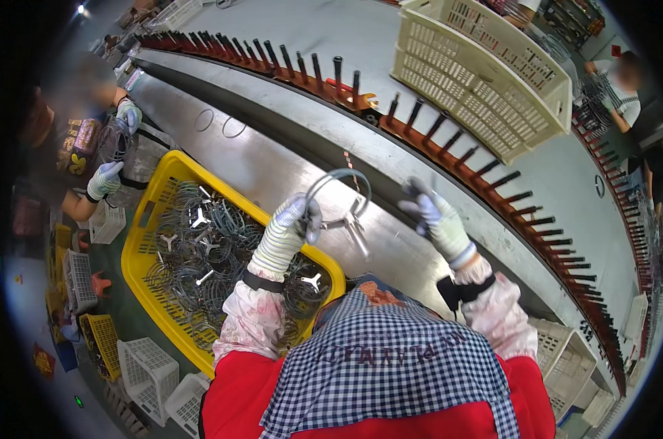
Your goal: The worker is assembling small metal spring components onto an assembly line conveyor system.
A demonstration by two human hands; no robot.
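grey rings (337, 174) clamped in left hand (293, 225) (right hand (434, 216) splayed) above steel bench (269, 161); yellow crate (137, 245), green floor (121, 274) leftward.

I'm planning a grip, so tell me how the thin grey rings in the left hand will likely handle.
The thin grey rings seem springy, not floppy: they hold a rounded shape though gripped at one side by the left hand. They look light for their size, with slim bands and open centres. On edge, their round outline might let them roll.
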